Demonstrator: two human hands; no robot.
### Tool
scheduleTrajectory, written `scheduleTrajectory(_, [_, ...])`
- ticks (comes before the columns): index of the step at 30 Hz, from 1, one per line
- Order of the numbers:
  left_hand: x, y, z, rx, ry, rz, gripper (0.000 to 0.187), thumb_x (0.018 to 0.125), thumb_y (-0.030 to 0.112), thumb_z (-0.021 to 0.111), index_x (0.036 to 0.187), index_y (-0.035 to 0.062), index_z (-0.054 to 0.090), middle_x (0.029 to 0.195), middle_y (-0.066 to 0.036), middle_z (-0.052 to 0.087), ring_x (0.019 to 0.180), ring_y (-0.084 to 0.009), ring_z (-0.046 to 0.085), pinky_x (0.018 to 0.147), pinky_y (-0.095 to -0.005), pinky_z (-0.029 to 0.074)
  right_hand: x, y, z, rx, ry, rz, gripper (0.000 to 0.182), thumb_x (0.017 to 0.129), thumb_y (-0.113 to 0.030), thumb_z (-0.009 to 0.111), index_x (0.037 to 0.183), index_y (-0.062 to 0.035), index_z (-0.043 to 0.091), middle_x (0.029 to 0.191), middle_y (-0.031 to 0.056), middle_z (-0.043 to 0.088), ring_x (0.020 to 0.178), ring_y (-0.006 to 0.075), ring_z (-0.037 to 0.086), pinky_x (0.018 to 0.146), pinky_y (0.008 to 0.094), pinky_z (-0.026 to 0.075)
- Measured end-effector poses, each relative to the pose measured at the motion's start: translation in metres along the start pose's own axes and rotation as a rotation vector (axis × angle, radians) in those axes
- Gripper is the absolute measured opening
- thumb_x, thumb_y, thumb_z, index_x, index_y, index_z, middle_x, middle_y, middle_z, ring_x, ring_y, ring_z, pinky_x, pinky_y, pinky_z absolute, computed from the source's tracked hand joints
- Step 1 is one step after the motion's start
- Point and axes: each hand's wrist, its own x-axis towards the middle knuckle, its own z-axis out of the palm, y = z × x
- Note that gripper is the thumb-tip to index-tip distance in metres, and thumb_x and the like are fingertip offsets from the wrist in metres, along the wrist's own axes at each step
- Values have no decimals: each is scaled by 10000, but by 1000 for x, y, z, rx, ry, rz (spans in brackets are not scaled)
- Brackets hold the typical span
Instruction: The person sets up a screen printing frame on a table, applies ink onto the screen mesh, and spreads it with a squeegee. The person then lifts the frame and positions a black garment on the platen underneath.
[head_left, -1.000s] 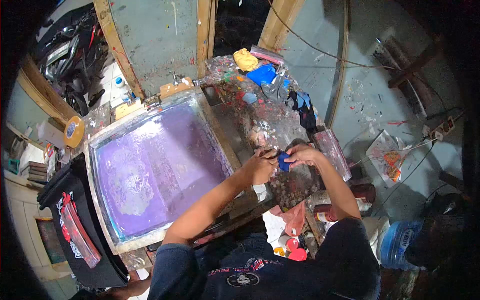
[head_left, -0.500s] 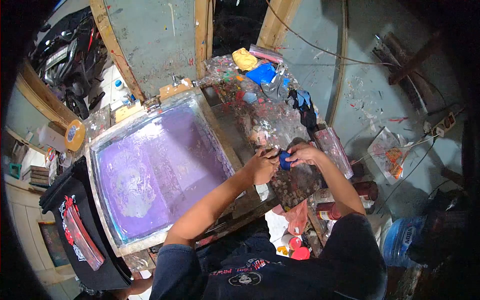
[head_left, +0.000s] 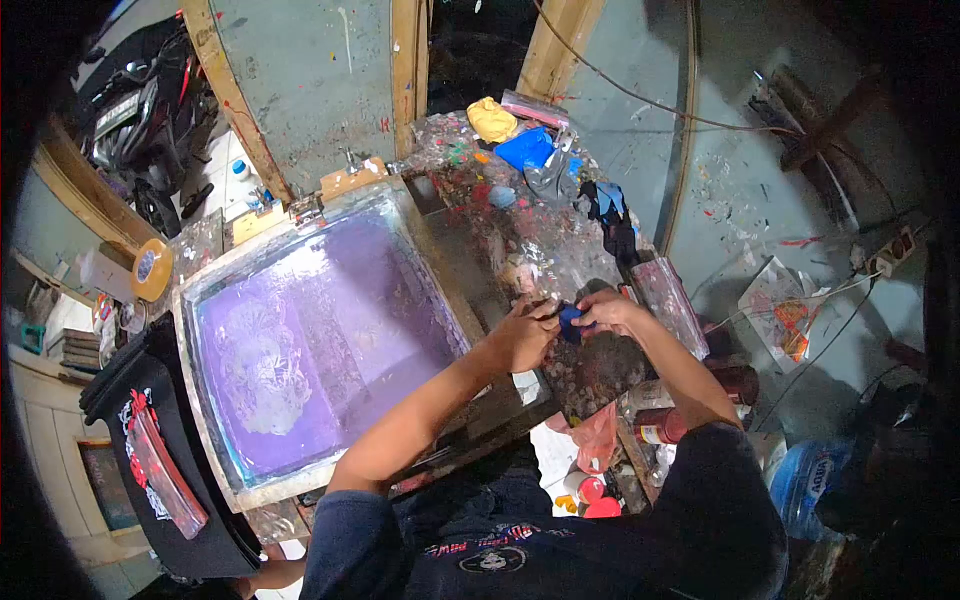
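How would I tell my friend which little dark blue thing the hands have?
Find the big purple-filled frame. To its right, over the paint-spotted table, the left hand and right hand nearly meet. Between them, held by the right hand, is the small dark blue thing, darker than the bright blue piece farther back.

Dark-blue item (head_left: 570, 322), purple screen (head_left: 340, 330), paint-speckled grey-brown table (head_left: 575, 238)
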Motion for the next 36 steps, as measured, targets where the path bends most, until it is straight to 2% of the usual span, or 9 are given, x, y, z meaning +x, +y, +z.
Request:
scheduleTrajectory(2, [-1, 4, -4, -6, -25, -2, 341, 887, 249, 637, 1169, 73, 713, 1336, -52, 614, 1470, -287, 383, 1139, -598, 297, 10, 12, -3, 4, -13, 12, 222, 847, 20, 825, 989, -11, 657, 1010, 77, 658, 885, 223, 702, 753, 377, 665])
scheduleTrajectory(8, [-2, 0, 10, 36, 116, 33, 304, 861, 261, 657, 1103, 84, 710, 1300, -64, 626, 1456, -303, 396, 1104, -598, 314, 16, 10, -6, 10, -13, 17, 228, 851, 23, 821, 972, -29, 636, 987, 64, 648, 863, 207, 703, 723, 359, 671])
scheduleTrajectory(11, [-2, 0, 8, 48, 75, 58, 326, 849, 262, 668, 1120, 87, 704, 1266, -68, 640, 1448, -307, 405, 1088, -606, 315, 12, 7, -5, 15, -10, 24, 234, 851, 26, 821, 960, -29, 621, 967, 50, 628, 850, 208, 700, 721, 361, 673])
scheduleTrajectory(15, [-2, 2, 9, -4, 43, 17, 375, 837, 270, 676, 1162, 85, 710, 1311, -59, 649, 1476, -308, 391, 1111, -617, 294, 10, 8, -3, 41, -13, 37, 236, 858, 35, 812, 975, -23, 616, 953, 45, 605, 833, 217, 698, 728, 371, 676])
scheduleTrajectory(21, [-3, 2, -1, -19, -14, -3, 388, 851, 275, 671, 1188, 89, 715, 1418, -54, 617, 1511, -317, 365, 1149, -629, 277, 3, 1, 1, 82, 55, 86, 251, 878, 14, 804, 1053, -20, 627, 1039, 67, 600, 938, 223, 677, 740, 388, 656])
scheduleTrajectory(27, [-4, 5, -2, 44, 22, -12, 388, 875, 310, 677, 1203, 107, 723, 1448, -48, 588, 1491, -311, 392, 1163, -607, 286, -8, 10, -15, 94, -141, -6, 284, 912, -50, 801, 1144, -31, 637, 1102, 50, 680, 1009, 199, 687, 851, 368, 626])
scheduleTrajectory(29, [-3, 5, 6, 24, 117, 5, 407, 873, 332, 690, 1211, 107, 723, 1446, -44, 587, 1483, -306, 400, 1168, -597, 283, -12, 11, -11, 116, -75, -7, 206, 924, -57, 790, 1078, -25, 658, 1076, 34, 665, 1020, 190, 673, 864, 352, 622])
scheduleTrajectory(32, [-3, 11, -18, -24, -8, -12, 428, 884, 362, 692, 1226, 107, 720, 1449, -41, 586, 1483, -307, 401, 1178, -588, 272, -3, 25, -18, 92, -53, -28, 157, 936, -68, 779, 1048, -29, 677, 1075, 22, 669, 1052, 177, 662, 877, 336, 616])
scheduleTrajectory(36, [-5, 8, -4, 15, 25, -4, 429, 889, 354, 682, 1240, 110, 719, 1459, -51, 589, 1489, -304, 400, 1185, -593, 257, -1, 21, -17, 51, -67, -19, 149, 931, -62, 784, 1039, -31, 686, 1075, 42, 688, 1050, 184, 672, 858, 342, 622])
